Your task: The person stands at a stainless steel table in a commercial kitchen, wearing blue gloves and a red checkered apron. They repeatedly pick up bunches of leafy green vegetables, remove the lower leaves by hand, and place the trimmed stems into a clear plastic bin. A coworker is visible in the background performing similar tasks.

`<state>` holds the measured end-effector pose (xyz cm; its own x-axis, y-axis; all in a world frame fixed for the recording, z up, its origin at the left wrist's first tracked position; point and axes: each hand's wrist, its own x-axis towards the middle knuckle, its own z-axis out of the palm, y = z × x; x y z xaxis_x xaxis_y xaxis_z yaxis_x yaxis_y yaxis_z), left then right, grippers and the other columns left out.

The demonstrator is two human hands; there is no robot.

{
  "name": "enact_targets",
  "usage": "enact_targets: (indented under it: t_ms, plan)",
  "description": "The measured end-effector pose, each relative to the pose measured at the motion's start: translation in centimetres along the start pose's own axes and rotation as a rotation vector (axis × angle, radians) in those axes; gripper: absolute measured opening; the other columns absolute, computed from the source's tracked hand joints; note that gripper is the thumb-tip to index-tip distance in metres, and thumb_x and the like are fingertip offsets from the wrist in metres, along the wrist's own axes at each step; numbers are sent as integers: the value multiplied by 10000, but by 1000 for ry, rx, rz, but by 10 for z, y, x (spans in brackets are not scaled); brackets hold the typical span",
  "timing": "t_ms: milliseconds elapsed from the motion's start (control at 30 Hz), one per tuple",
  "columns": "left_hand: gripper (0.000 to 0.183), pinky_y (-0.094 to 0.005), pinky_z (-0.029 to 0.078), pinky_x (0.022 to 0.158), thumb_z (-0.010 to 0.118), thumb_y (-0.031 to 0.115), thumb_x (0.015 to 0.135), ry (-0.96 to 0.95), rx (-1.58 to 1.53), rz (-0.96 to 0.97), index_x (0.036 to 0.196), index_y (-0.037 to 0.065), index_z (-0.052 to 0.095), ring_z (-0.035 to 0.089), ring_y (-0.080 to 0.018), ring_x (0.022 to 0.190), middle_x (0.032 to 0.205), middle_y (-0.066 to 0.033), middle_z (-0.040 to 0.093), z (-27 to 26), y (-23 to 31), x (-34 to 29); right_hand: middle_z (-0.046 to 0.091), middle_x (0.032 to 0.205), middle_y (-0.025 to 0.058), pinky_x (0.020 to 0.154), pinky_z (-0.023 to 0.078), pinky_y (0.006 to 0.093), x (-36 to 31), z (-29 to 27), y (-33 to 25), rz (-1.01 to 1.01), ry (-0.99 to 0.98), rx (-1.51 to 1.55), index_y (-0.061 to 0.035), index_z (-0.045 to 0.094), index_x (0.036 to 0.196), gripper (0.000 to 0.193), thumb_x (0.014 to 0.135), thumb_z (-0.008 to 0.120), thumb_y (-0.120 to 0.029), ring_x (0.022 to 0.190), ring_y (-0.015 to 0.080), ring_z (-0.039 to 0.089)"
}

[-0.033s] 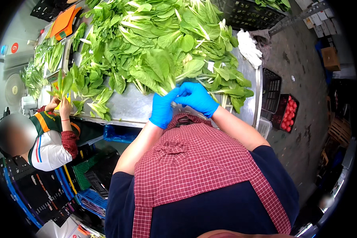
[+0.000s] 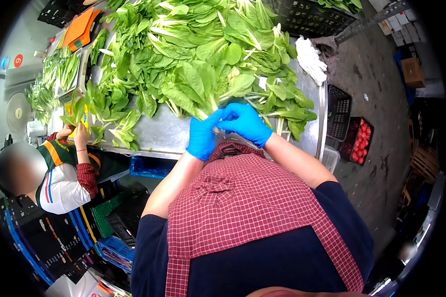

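My left hand (image 2: 203, 134), in a blue glove, is closed around the pale stem end of a bunch of leafy greens (image 2: 195, 89). The leaves fan out away from me above the steel table (image 2: 163, 129). From the right, my right hand (image 2: 245, 123), also gloved in blue, meets it at the stem base. Its thumb and fingers are pinched together there; what lies between them is hidden. Beyond both hands spreads a thick heap of loose leafy greens (image 2: 183, 42), with more stems just right of my right hand.
A co-worker at the left holds greens (image 2: 75, 110) near a yellow item (image 2: 85, 118). A white cloth (image 2: 310, 60) lies on the table's right edge. Black crates (image 2: 339, 113), one with red produce (image 2: 362, 142), stand on the floor; another crate (image 2: 309, 20) is at the back.
My hands and the bunch stay in nearly the same place. At the left, the greens in the co-worker's hands have shifted slightly to the left and down.
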<state>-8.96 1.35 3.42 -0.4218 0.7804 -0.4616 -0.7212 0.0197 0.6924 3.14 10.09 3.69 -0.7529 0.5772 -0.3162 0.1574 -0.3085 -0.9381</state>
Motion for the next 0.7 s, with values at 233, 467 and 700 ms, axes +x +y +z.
enact_targets:
  t_ms: [233,467,700]
  plan:
    - [280,-285,507,664,632,44,851,-33,-12,28,1115,-13,557,623,-189,770,916,-98,635,0,6,-5,662,819,100,630,525,271,-8,5,14,36,63,244,-2,599,912,116,847,654,-81,691,154,641]
    - [296,-356,518,827,640,71,864,135,-234,137,1139,-13,567,622,-210,904,1006,-111,630,-17,16,3,643,864,106,640,503,275,-13,-1,15,-31,348,344,-11,573,960,159,892,581,-154,682,165,614]
    - [493,-367,519,838,666,21,818,302,275,146,1274,8,478,625,-232,921,1104,-119,608,-153,57,-12,649,885,95,650,506,274,-4,-54,18,37,285,213,-27,602,1099,263,923,585,-221,723,148,617]
